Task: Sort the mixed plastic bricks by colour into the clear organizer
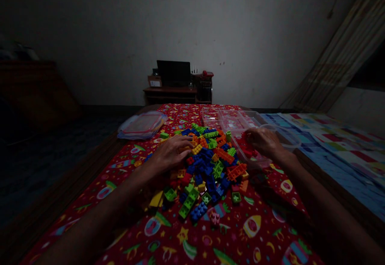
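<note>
A red patterned tablecloth [249,237] fills the lower half of the frame, and at its centre lies a heap of mixed bricks [207,168], by the look of it most of the lot, unsorted. Clear trays [228,116] stand right of centre; the nearest tray [255,164] holds only red bricks [248,149], few so far. Stacked lids [141,124] lie centre left. The left hand [171,152] rests on the heap, the right hand [264,142] curls inside the nearest tray; whether either pinches a brick I cannot tell
</note>
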Demonstrator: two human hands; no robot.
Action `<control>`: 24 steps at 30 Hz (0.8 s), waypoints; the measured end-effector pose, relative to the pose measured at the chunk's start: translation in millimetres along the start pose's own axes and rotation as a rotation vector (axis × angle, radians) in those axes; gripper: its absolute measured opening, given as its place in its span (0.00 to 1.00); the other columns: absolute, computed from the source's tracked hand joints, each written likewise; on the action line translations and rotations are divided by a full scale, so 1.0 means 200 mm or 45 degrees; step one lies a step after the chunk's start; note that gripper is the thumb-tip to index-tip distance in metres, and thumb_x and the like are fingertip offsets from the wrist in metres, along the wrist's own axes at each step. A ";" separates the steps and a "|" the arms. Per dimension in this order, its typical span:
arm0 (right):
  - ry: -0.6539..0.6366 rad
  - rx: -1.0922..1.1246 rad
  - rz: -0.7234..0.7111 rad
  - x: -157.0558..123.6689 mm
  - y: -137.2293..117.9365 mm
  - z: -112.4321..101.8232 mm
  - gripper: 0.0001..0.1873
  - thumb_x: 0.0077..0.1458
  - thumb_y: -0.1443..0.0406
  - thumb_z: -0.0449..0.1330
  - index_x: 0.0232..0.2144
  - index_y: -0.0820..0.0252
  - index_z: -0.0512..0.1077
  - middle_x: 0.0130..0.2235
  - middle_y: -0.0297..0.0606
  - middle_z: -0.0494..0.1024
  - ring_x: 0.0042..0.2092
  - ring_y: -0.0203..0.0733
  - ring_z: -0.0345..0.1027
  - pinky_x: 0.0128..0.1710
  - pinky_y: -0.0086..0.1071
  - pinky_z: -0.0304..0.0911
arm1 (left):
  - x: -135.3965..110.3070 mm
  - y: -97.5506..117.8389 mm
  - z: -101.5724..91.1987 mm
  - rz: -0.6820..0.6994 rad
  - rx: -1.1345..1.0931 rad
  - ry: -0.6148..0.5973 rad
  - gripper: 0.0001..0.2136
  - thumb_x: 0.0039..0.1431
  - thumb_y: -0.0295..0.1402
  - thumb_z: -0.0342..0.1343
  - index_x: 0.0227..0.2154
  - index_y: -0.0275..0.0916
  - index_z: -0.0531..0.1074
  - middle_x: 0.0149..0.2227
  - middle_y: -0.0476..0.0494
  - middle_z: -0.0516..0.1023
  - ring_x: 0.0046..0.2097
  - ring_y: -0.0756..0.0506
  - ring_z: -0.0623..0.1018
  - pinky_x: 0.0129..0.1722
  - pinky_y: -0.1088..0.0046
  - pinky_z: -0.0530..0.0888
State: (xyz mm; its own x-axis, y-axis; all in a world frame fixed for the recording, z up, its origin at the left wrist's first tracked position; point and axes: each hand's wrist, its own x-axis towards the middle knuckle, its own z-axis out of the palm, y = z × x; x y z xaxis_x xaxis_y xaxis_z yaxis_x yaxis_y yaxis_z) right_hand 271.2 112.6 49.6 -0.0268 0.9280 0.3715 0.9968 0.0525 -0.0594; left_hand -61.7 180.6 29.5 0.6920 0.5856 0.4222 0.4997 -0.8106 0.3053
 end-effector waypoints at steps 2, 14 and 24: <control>-0.007 -0.100 0.105 0.03 0.03 0.01 0.12 0.52 0.66 0.53 0.34 0.59 0.76 0.30 0.44 0.77 0.28 0.39 0.65 0.25 0.30 0.47 | 0.00 -0.03 -0.01 -0.038 -0.009 0.027 0.10 0.57 0.33 0.50 0.35 0.40 0.77 0.49 0.42 0.76 0.51 0.41 0.74 0.52 0.60 0.70; -0.094 0.205 -0.666 0.08 -0.64 0.09 0.13 0.60 0.66 0.49 0.33 0.59 0.74 0.29 0.37 0.74 0.28 0.34 0.59 0.28 0.31 0.45 | 0.01 -0.10 -0.08 -0.133 0.041 0.061 0.13 0.57 0.38 0.49 0.35 0.40 0.77 0.46 0.42 0.79 0.49 0.41 0.76 0.52 0.60 0.70; -0.055 0.307 -0.913 0.01 -0.74 0.27 0.13 0.55 0.72 0.52 0.43 0.63 0.68 0.38 0.43 0.72 0.37 0.39 0.62 0.35 0.31 0.54 | 0.01 -0.09 -0.15 -0.048 0.062 0.058 0.13 0.58 0.39 0.48 0.35 0.39 0.77 0.45 0.43 0.79 0.49 0.41 0.76 0.53 0.60 0.69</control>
State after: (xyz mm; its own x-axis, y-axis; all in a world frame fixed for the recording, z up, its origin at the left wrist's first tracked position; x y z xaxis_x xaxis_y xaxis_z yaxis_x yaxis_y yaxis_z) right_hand 120.6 125.8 8.7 -0.6704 0.6495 0.3589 0.6903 0.7233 -0.0194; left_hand -85.7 196.3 50.5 0.6484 0.6139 0.4502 0.5501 -0.7866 0.2804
